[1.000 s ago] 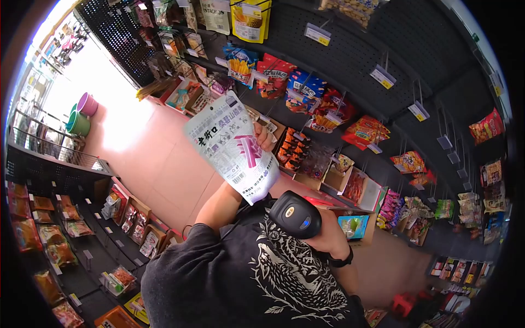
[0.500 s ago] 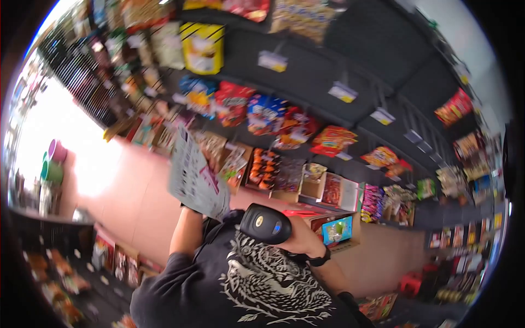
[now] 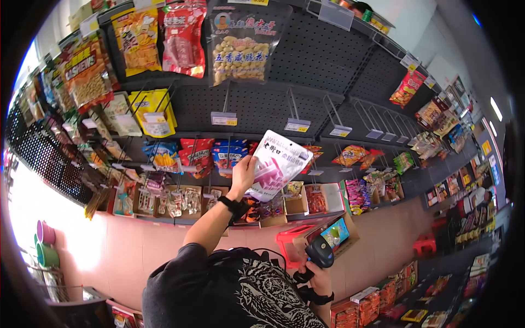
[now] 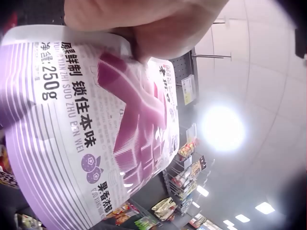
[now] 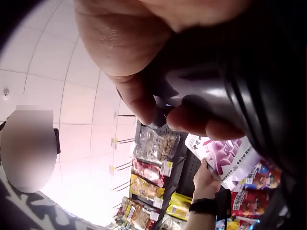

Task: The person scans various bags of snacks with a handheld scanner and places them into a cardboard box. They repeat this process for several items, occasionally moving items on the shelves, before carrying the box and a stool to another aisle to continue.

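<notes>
Head: a purple-and-white pouch is held by the left hand before the dark rack, a black scanner by the right hand. Left wrist: the pouch's edge is pinched. Right wrist: the scanner is clasped.

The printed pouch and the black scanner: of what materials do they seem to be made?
The pouch looks like plastic film, perhaps laminated, with a satin finish: its printed surface curves near the left hand. The scanner is probably hard plastic, smooth and somewhat glossy: a bright highlight shows on its body.
</notes>
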Demonstrator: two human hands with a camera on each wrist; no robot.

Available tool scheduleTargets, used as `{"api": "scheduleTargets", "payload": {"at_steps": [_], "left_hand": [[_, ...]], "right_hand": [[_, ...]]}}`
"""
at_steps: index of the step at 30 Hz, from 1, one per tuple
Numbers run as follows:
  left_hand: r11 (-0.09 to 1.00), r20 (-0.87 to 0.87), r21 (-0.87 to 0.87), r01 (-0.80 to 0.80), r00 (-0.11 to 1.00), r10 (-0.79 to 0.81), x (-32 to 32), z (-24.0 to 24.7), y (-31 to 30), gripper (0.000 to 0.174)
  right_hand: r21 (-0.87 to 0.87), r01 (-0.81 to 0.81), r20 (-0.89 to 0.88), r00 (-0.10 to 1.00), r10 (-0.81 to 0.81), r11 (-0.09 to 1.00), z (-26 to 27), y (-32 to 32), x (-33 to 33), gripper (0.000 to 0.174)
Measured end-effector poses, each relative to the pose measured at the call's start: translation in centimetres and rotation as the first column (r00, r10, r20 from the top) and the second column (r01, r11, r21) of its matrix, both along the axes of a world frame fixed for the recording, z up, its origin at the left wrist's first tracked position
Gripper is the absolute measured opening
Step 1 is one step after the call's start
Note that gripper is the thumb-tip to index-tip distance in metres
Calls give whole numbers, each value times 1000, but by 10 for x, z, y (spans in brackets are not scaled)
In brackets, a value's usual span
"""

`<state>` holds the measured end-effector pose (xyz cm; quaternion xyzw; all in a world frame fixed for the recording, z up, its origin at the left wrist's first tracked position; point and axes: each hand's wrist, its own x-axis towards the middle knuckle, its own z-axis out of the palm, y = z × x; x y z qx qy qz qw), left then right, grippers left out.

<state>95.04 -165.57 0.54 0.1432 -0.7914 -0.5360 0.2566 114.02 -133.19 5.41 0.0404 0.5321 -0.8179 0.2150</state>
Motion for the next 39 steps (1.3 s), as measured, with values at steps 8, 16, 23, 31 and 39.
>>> {"api": "scheduleTargets", "payload": {"at_steps": [8,16,23,31,39], "left_hand": [[983,-139,185,-18,989,45,-29,14,14,33],[935,-162,354,-5,985,66,-34,7,29,33],[924,-188,383,5,980,72,-39,23,41,34],[901,-150,433,-9,985,82,-40,29,39,35],[904,-142,427,-8,987,76,-40,18,42,34]], "right_hand": [[31,222,34,974,-223,974,4,-9,37,31],[63,157,121,979,-163,986,5,-22,41,30],[95,104,91,990,-112,990,3,-29,30,31],[120,116,83,989,-126,986,4,-27,29,29],[92,124,90,987,-132,988,4,-21,32,30]]}}
